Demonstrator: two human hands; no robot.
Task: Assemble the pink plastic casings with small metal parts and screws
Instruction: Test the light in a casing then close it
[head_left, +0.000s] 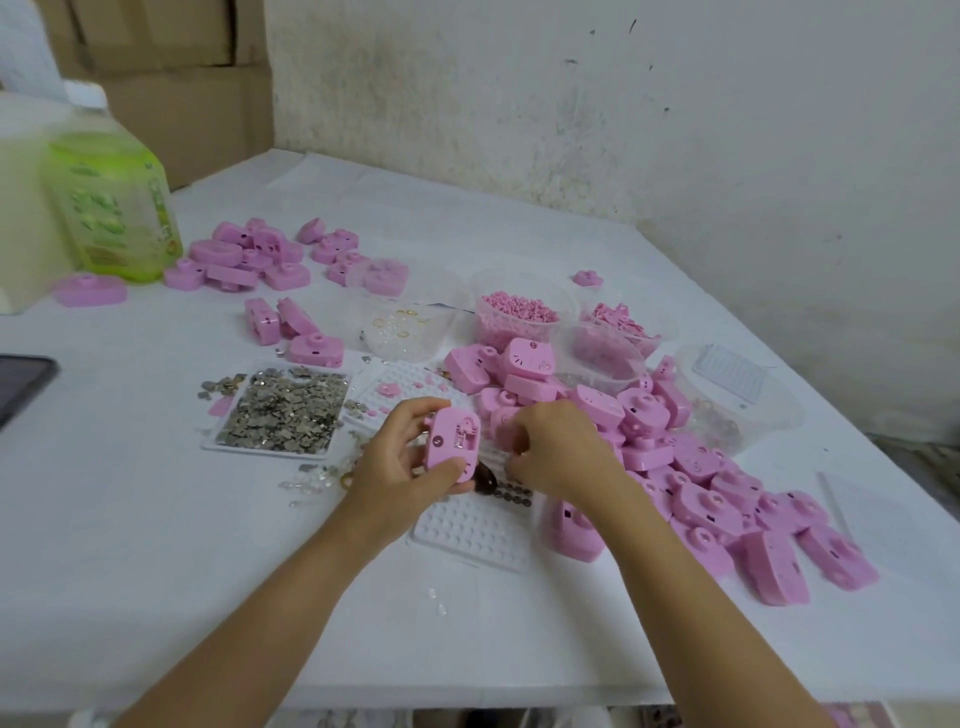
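Gripping one pink casing (451, 440), the left hand (400, 460) has its fingers curled over the top edge and its thumb across the lower edge. The casing's open side faces the camera; a small bright part sits in its recess, too small to tell what it is. The casing is held just above the near end of a white dimpled tray (467, 532) in the middle of the table (156, 519).

The right hand (558, 452) is just beside the casing, back of the hand up, fingers curled down toward the dimpled tray. The fingertips are hidden; I cannot tell whether they pinch anything.

A small dark object (485, 477) lies between the two hands, below the casing; what it is cannot be told. A short row of small dark round parts (511, 493) sits on the dimpled tray beside it.

- Left of the hands: flat white tray heaped with small metal parts (283, 410), a few spilled beside its far left corner.
- Right: large pile of pink casings (701, 467), running toward the table's near right edge.
- Far left: a smaller group of casings (249, 254), next to a green bottle (114, 208).
- Behind the hands: clear tub of small pink pieces (517, 312).
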